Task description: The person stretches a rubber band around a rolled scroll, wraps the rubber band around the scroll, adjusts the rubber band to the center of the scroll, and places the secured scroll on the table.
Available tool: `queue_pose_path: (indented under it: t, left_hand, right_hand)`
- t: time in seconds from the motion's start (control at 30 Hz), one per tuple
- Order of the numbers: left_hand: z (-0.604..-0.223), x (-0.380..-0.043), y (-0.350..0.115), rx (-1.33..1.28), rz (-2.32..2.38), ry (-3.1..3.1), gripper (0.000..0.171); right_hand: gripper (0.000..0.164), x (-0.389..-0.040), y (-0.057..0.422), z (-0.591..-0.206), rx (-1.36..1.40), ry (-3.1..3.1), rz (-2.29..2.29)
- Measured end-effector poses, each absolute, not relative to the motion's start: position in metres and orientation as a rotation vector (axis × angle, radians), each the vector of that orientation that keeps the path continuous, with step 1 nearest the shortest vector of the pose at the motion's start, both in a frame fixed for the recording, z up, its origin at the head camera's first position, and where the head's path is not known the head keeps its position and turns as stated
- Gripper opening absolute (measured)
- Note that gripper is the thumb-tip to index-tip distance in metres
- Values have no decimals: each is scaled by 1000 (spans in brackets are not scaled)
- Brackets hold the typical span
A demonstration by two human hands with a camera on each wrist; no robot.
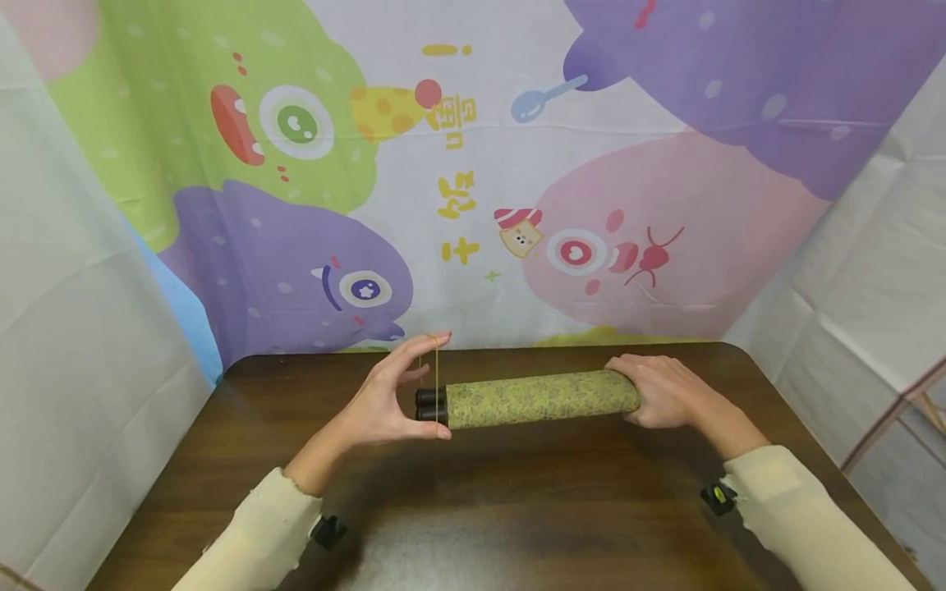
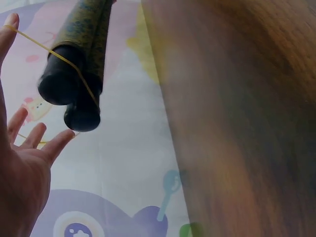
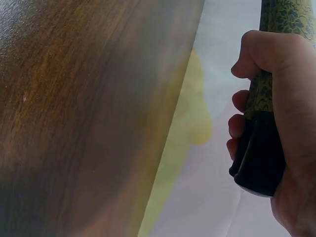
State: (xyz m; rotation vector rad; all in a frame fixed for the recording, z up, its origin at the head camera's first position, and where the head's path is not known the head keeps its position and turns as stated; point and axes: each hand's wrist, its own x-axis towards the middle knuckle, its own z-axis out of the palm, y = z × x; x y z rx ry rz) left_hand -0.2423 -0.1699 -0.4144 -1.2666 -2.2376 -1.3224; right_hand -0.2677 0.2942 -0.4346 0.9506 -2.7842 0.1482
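Head view: a green patterned scroll [image 1: 539, 400] is held nearly level over the brown table [image 1: 517, 509], at five o'clock from the centre. Its right end, at four o'clock, is grasped by the right hand [image 1: 661, 390]. At seven o'clock, the left hand [image 1: 380, 402] is spread wide; a thin yellow band [image 1: 437, 373] is stretched between its fingers and thumb, across the scroll's black ends [image 1: 427, 413]. At twelve o'clock, a printed cloth [image 1: 414, 180] is hung (its monsters turned sideways).

Left wrist view: the scroll is seen at ten o'clock, the left hand at eight. Whether the black ends are touched by the band cannot be told.

Right wrist view: at three o'clock, the scroll is wrapped by the right hand's curled fingers; the table is seen at nine.
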Motion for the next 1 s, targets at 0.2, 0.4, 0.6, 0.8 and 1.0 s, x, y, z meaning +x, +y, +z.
queue_pose_path:
  t: [0.2,0.4,0.6,0.8,1.0]
  left_hand:
    - [-409,-243,-169,-1266,-1329,-2212,119]
    - [-404,-240,-166,-1272,-1312,-2224,118]
    - [-403,-237,-163,-1237,-1311,-2277,112]
    - [-403,-236,-163,-1237,-1299,-2277,111]
    - [-399,-233,-159,-1279,-1293,-2257,118]
  right_hand:
    - [56,-269,292,-436,951,-2779,168]
    - [56,-270,289,-436,964,-2775,155]
    - [56,-268,287,-438,969,-2785,142]
    - [55,-268,286,-440,953,-2790,147]
    - [57,-268,287,-442,930,-2809,144]
